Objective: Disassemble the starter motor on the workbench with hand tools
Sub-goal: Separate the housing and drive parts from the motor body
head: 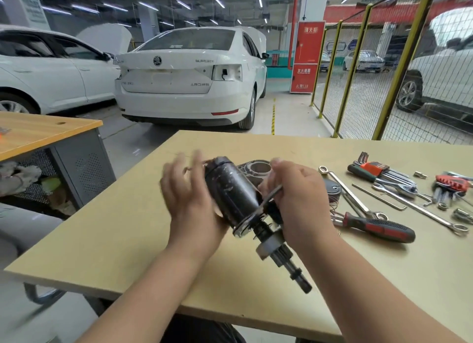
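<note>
The starter motor (pixel 231 191), a black scuffed cylinder with a pinion gear and shaft (pixel 289 263) pointing toward me, is held above the workbench (pixel 122 230). My left hand (pixel 189 202) lies against its left side with fingers spread and blurred. My right hand (pixel 299 197) grips the motor's right side together with a silver wrench (pixel 258 209) that lies across the body down to the flange. A grey aluminium nose housing (pixel 256 170) sits on the bench just behind the motor.
To the right on the bench lie a red-and-black screwdriver (pixel 378 226), combination wrenches (pixel 343 186), hex key sets (pixel 384 173), a long hex key (pixel 378 197) and small sockets (pixel 463 214). White cars, a second bench at left and a yellow mesh fence stand beyond.
</note>
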Tool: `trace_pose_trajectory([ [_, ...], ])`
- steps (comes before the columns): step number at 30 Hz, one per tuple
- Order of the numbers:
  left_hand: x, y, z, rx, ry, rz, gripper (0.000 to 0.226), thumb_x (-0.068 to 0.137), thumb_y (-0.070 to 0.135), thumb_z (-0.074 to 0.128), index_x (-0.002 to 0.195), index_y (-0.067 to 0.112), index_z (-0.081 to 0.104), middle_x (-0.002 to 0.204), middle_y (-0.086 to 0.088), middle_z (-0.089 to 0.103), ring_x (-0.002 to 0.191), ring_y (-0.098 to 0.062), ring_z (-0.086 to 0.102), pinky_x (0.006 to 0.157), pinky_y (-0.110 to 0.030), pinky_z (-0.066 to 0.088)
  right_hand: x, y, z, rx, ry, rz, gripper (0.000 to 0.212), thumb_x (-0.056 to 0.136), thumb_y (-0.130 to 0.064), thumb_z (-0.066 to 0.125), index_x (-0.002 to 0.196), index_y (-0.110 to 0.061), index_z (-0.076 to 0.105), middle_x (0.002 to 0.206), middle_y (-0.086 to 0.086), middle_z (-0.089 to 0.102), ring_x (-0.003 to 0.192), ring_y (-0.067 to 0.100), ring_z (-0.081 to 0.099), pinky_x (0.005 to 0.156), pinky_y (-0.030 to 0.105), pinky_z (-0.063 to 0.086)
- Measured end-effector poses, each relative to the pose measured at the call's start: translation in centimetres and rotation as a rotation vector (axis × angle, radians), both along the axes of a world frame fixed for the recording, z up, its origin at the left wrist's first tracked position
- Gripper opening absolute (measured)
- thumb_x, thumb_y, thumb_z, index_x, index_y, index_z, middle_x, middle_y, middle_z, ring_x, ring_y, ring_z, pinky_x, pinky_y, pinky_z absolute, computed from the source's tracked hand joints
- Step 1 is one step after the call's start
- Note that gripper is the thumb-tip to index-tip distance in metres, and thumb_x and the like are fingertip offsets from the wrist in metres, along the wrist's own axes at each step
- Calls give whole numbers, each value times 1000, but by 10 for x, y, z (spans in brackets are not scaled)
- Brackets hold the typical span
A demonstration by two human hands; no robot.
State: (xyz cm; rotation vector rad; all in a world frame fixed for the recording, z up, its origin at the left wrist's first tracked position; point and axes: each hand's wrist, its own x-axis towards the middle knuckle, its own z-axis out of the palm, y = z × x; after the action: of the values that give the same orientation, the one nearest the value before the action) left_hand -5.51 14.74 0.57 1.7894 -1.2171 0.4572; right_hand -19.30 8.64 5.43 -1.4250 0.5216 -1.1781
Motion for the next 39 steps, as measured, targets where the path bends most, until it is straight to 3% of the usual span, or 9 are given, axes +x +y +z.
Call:
trace_pose_trajectory([
  [2,-1,7,5,-91,526,19,106,73,10,73,152,19,4,157,-8,10,144,-21,10,115,-35,20,5,-8,-7,176,-222,41,39,75,-25,50,37,-17,46,42,1,40,44,19,38,58,40,40],
  [5,-2,12,11,-240,1156,-509,94,63,37,72,146,18,32,138,-5,50,120,-14,52,98,-28,41,7,-17,-17,165,-358,89,38,73,-16,44,35,-21,42,38,-3,36,44,17,37,68,36,40],
  [7,-8,3,18,-108,1307,-784,56,70,49,73,118,21,68,109,-7,68,97,-17,65,89,-36,50,7,-18,-21,53,-355,135,34,69,-17,45,35,-23,41,37,-4,35,44,19,37,67,35,41],
  [10,-13,-10,26,-127,1450,-754,43,62,52,79,84,14,78,94,-12,72,88,-26,69,84,-40,54,6,-14,-22,-147,-311,205,28,63,-18,47,36,-25,43,38,-6,37,45,19,32,63,34,41],
  [17,-20,-10,21,-327,1475,-649,67,46,43,81,99,4,67,93,-20,66,87,-36,66,81,-47,55,3,5,-32,-277,-204,-22,42,84,-32,47,43,-25,53,44,-4,48,47,26,44,55,44,38],
  [21,-21,-8,33,-288,1364,-621,46,50,43,82,82,12,73,86,-15,70,83,-36,69,80,-53,56,1,3,-29,-219,-278,9,49,86,-30,46,38,-24,48,39,-10,44,38,19,46,49,27,39],
  [25,-23,-17,41,-308,1298,-633,36,49,45,81,72,18,76,80,-11,70,82,-38,70,77,-53,58,-2,-3,-23,-225,-301,-11,50,87,-24,44,38,-24,47,38,-10,42,36,19,45,50,30,38],
  [31,-31,-25,26,-438,1533,-649,35,56,47,79,70,15,75,79,-11,70,79,-32,70,73,-43,56,8,-4,-15,-303,-287,-154,51,87,-32,43,37,-24,49,35,-6,41,34,21,39,48,32,35],
  [39,-20,-18,34,-377,1150,-626,20,60,43,74,71,27,75,75,0,68,82,-26,67,85,-52,54,5,-13,-9,-206,-316,49,50,85,-17,44,35,-23,43,33,-8,37,35,17,34,49,31,31],
])
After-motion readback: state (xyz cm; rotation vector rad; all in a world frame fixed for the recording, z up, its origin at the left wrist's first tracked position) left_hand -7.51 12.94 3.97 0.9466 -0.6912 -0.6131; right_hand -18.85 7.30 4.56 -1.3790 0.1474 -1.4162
